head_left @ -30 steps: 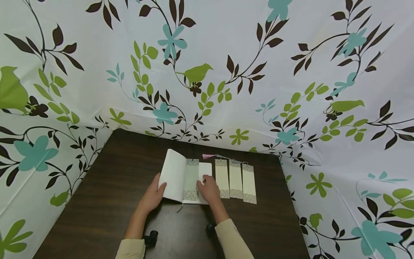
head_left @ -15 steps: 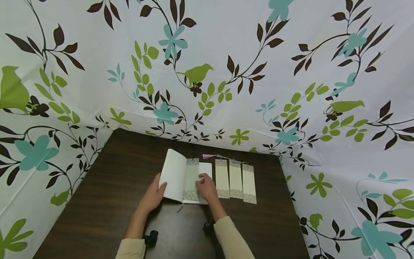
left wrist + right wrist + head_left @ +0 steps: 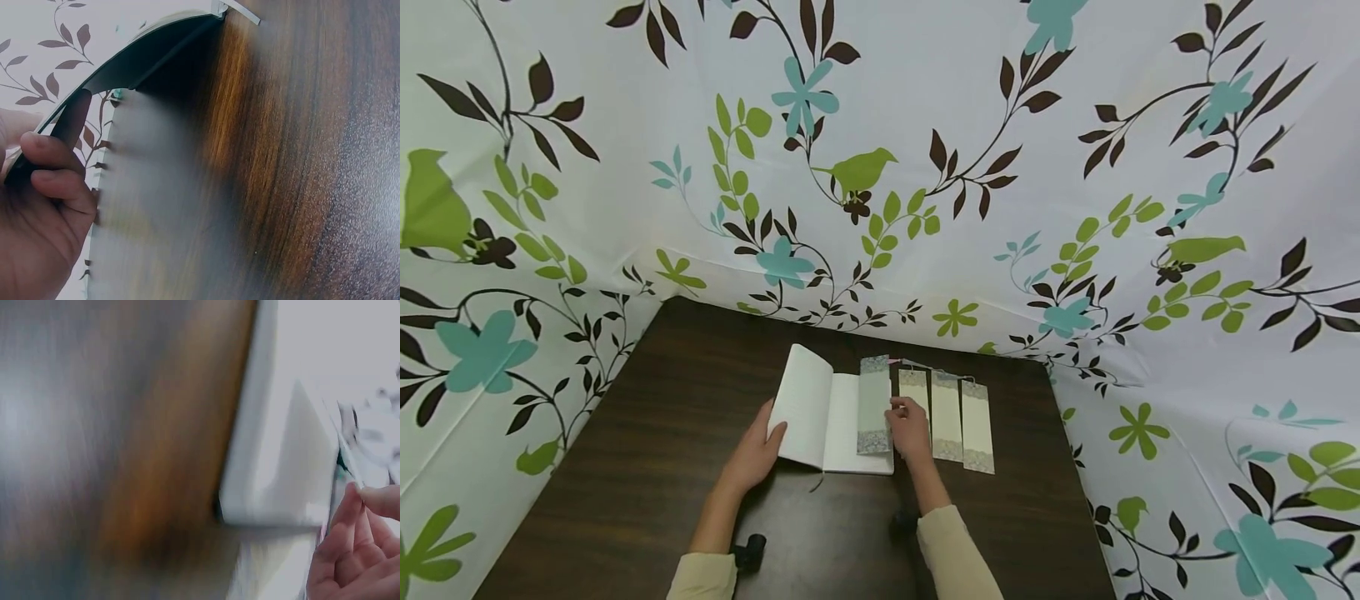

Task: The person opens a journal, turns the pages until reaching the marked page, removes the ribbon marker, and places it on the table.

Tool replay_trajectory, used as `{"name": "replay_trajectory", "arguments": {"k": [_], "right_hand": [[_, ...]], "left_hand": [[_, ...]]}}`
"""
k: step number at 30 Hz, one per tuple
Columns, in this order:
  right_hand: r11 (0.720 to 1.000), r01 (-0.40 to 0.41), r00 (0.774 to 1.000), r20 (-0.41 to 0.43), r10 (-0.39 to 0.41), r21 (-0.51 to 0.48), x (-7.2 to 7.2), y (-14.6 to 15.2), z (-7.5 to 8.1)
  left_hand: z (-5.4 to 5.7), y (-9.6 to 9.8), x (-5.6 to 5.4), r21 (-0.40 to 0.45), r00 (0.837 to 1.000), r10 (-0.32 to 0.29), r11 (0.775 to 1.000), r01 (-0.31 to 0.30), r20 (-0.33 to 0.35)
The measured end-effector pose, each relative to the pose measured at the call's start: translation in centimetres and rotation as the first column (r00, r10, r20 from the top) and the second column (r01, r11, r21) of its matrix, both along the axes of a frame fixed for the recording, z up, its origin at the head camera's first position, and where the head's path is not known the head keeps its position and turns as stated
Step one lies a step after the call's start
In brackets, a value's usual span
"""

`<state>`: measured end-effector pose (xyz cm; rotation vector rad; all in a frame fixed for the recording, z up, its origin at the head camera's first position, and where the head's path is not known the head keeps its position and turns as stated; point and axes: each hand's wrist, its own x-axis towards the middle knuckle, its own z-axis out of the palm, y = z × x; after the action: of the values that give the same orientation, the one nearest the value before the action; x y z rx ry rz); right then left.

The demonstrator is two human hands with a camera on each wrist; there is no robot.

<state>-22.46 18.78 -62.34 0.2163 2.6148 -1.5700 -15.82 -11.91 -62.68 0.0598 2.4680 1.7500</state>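
Observation:
An open notebook [image 3: 841, 417] with white pages lies on the dark wooden table. My left hand [image 3: 756, 450] grips the raised left side of it, thumb over the page; in the left wrist view the fingers of the left hand [image 3: 53, 200] curl behind its dark cover [image 3: 156, 59]. My right hand [image 3: 910, 429] pinches the right edge of a greenish-grey bookmark [image 3: 873, 408] with patterned ends, held over the right page. The right wrist view shows thumb and fingertip of the right hand [image 3: 356, 534] pinched together beside the notebook's corner [image 3: 275, 469].
Several cream bookmarks [image 3: 946, 417] with patterned ends lie in a row right of the notebook, the nearest partly hidden by my right hand. Their cords trail along the top. Flower-print cloth [image 3: 880, 167] surrounds the dark wooden table [image 3: 820, 533]. A thin ribbon [image 3: 817, 482] hangs from the notebook's spine.
The right hand has moved right with the greenish-grey bookmark, which has come away from beside the notebook's fold, baring the page there. The left hand stays on the raised side.

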Motion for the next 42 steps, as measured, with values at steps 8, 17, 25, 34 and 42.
{"name": "replay_trajectory", "arguments": {"k": [8,17,25,34,42], "right_hand": [[0.992,0.113,0.993,-0.031,-0.115,-0.051,-0.9,9.2,2.0],[0.954,0.298,0.954,-0.033,-0.298,0.014,-0.6,16.7,3.1],[0.917,0.394,0.919,-0.004,-0.394,0.064,0.7,20.7,2.6],[0.886,0.46,0.884,0.07,-0.463,0.048,1.1,23.9,1.5],[0.867,0.498,0.863,0.079,-0.498,0.018,1.2,24.0,0.1]], "left_hand": [[-0.3,0.0,-0.2,0.007,1.0,-0.006,1.0,0.006,0.02],[-0.3,0.0,-0.4,0.007,1.0,-0.009,1.0,0.009,0.006],[-0.4,0.1,-0.6,0.004,1.0,-0.014,1.0,0.014,-0.002],[-0.4,0.1,-0.8,-0.006,1.0,0.001,1.0,-0.001,0.022],[-0.5,0.0,-0.7,-0.02,1.0,-0.004,1.0,0.004,0.031]]}}
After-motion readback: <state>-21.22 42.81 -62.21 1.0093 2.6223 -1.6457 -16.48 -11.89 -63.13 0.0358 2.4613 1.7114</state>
